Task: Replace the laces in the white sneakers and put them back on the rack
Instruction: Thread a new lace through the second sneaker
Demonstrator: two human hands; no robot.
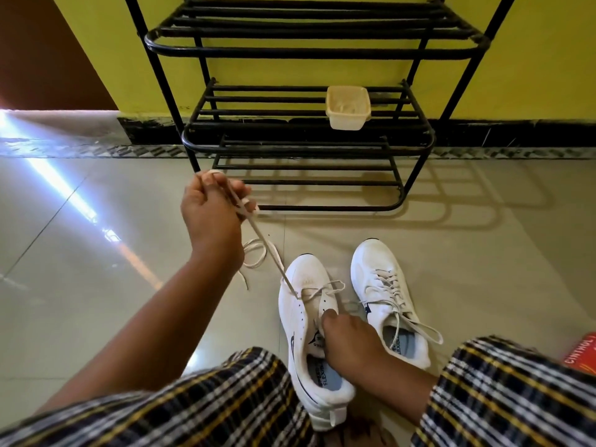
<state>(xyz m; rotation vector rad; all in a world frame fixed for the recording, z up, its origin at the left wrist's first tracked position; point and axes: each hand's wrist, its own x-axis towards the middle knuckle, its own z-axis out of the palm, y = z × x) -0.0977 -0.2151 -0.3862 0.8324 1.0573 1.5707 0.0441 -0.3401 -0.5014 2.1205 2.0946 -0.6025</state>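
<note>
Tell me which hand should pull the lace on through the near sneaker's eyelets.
The left hand, probably. It already grips the lace, drawn taut up from the near sneaker. The right hand grips that sneaker's tongue area, steadying it, so it is better left there.

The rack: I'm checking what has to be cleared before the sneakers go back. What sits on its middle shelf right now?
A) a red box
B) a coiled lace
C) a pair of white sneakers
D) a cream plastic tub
D: a cream plastic tub stands on the right part of the middle shelf of the rack, while both sneakers are on the floor in front of it.
</note>
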